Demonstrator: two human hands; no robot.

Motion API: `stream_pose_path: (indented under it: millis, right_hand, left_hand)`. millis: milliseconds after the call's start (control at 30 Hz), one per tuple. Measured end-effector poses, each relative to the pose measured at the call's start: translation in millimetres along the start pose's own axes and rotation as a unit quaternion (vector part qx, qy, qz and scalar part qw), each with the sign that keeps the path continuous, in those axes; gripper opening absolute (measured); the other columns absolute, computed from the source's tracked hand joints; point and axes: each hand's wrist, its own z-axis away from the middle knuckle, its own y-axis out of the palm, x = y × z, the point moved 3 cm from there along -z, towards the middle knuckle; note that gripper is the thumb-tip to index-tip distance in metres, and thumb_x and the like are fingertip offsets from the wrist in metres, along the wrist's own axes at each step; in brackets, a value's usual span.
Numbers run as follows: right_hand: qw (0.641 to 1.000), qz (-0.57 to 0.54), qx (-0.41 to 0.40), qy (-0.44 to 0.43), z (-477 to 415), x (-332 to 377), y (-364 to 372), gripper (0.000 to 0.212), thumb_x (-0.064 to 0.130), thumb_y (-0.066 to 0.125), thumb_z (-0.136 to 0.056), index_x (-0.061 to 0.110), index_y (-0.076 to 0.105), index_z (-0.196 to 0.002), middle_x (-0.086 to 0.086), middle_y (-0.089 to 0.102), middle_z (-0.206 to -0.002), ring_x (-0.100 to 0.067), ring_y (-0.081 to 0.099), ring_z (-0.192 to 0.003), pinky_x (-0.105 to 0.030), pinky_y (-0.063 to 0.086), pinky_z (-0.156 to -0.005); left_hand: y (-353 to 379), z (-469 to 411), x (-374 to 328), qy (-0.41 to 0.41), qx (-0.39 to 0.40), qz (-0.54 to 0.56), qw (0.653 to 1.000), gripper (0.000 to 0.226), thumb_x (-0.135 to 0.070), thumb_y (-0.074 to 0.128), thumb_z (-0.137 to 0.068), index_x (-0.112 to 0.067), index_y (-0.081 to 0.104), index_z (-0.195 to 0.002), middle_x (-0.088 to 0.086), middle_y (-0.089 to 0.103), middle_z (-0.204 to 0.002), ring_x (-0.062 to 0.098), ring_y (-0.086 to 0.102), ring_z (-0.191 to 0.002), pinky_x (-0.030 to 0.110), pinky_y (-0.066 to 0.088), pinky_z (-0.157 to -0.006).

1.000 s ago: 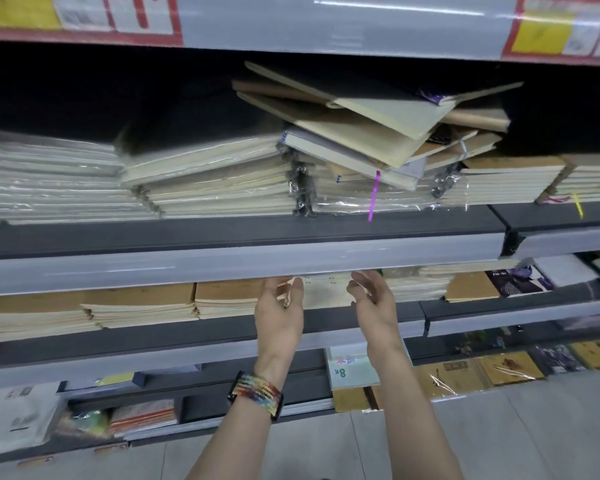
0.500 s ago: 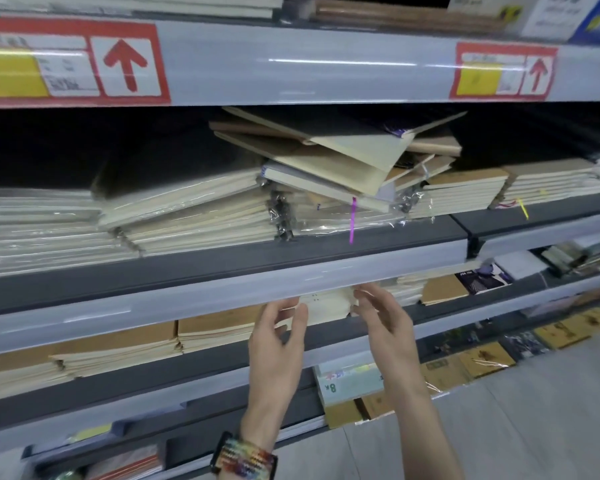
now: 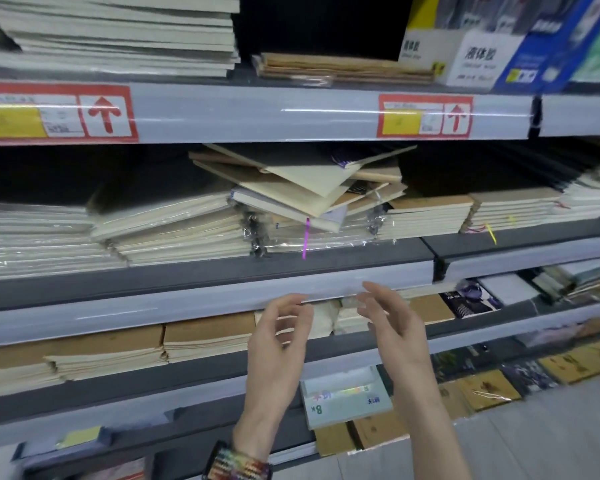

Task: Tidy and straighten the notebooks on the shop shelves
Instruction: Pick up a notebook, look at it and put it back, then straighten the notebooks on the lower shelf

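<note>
A shop: price labels front shelves of stacked notebooks.

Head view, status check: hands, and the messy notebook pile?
Left hand open, empty. Right hand open, empty. Jumbled notebook pile on the shelf above, untouched. Shelf edge between hands and pile.

Loose pile: cream and tan paper-covered notebooks, splayed askew atop plastic-wrapped notebook stacks.
Lower row: brown kraft-covered notebooks, stacked flat.

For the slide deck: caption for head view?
Left hand and right hand hover open below a skewed notebook pile.
</note>
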Motion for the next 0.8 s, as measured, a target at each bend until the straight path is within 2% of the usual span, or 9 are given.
stream_pose_path:
  millis: [200, 300, 400, 500, 600, 667, 733, 800]
  right_hand:
    - [0.998, -0.01, 0.016, -0.057, -7, 30, -31, 0.022, 0.025, 0.057, -0.1, 0.034, 0.067, -0.117, 0.018, 0.07, -0.115, -0.007, 0.064, -0.11, -0.029, 0.049, -0.097]
    - [0.997, -0.001, 0.014, -0.079, -13, 43, -38, 0.024, 0.021, 0.056, -0.101, 0.033, 0.067, -0.119, 0.02, 0.068, -0.118, 0.002, 0.061, -0.111, -0.013, 0.048, -0.088]
    - [0.995, 0.005, 0.002, -0.099, -18, 54, -41, 0.026, 0.021, 0.056, -0.101, 0.035, 0.065, -0.12, 0.021, 0.066, -0.118, 0.009, 0.058, -0.108, -0.004, 0.047, -0.078]
    - [0.992, 0.005, -0.009, -0.126, -22, 65, -42, 0.028, 0.021, 0.055, -0.101, 0.037, 0.063, -0.123, 0.021, 0.064, -0.117, 0.012, 0.056, -0.105, -0.006, 0.046, -0.079]
    - [0.988, 0.001, -0.021, -0.15, -29, 78, -39, 0.03, 0.021, 0.055, -0.101, 0.038, 0.062, -0.124, 0.015, 0.064, -0.114, 0.007, 0.057, -0.105, -0.01, 0.043, -0.084]
    - [0.986, 0.005, -0.027, -0.166, -34, 87, -35, 0.029, 0.023, 0.056, -0.1, 0.038, 0.061, -0.125, 0.011, 0.062, -0.12, 0.008, 0.056, -0.108, -0.017, 0.045, -0.088]
    - [0.98, 0.022, -0.031, -0.196, -39, 96, -30, 0.031, 0.024, 0.056, -0.1, 0.037, 0.059, -0.128, 0.016, 0.056, -0.131, 0.007, 0.051, -0.119, -0.022, 0.042, -0.098]
    - [0.974, 0.04, -0.035, -0.222, -44, 107, -25, 0.033, 0.027, 0.056, -0.1, 0.038, 0.056, -0.131, 0.019, 0.048, -0.14, 0.006, 0.043, -0.129, -0.016, 0.036, -0.1]
  left_hand:
    - [6, 8, -38, 0.042, -0.043, 0.036, 0.998, 0.018, -0.037, 0.061, -0.094, -0.036, 0.065, -0.111, -0.025, 0.065, -0.098, -0.002, 0.063, -0.095, 0.01, 0.047, -0.077]
    - [2, 9, -61, 0.077, -0.067, 0.032, 0.994, 0.019, -0.038, 0.06, -0.094, -0.036, 0.063, -0.113, -0.024, 0.065, -0.1, -0.003, 0.062, -0.096, 0.015, 0.048, -0.076]
    - [-6, 8, -81, 0.119, -0.104, 0.033, 0.987, 0.022, -0.033, 0.061, -0.094, -0.035, 0.062, -0.117, -0.017, 0.066, -0.107, 0.001, 0.062, -0.102, 0.011, 0.047, -0.078]
    - [-16, 6, -98, 0.157, -0.141, 0.023, 0.977, 0.028, -0.034, 0.063, -0.092, -0.033, 0.06, -0.12, -0.012, 0.065, -0.115, 0.005, 0.063, -0.105, 0.012, 0.048, -0.08]
    - [-22, 3, -112, 0.192, -0.158, -0.003, 0.968, 0.03, -0.034, 0.063, -0.093, -0.035, 0.058, -0.123, -0.015, 0.061, -0.121, 0.005, 0.059, -0.113, 0.027, 0.053, -0.089]
    - [-23, 1, -119, 0.213, -0.163, -0.022, 0.963, 0.032, -0.036, 0.061, -0.093, -0.035, 0.057, -0.125, -0.017, 0.058, -0.124, 0.005, 0.055, -0.118, 0.036, 0.052, -0.096]
    - [-23, -2, -127, 0.231, -0.164, -0.042, 0.958, 0.033, -0.036, 0.06, -0.094, -0.035, 0.058, -0.126, -0.018, 0.055, -0.125, 0.006, 0.052, -0.122, 0.042, 0.05, -0.1]
    - [-22, -7, -134, 0.247, -0.158, -0.063, 0.954, 0.033, -0.035, 0.06, -0.094, -0.035, 0.057, -0.127, -0.017, 0.054, -0.126, 0.007, 0.051, -0.124, 0.042, 0.048, -0.102]
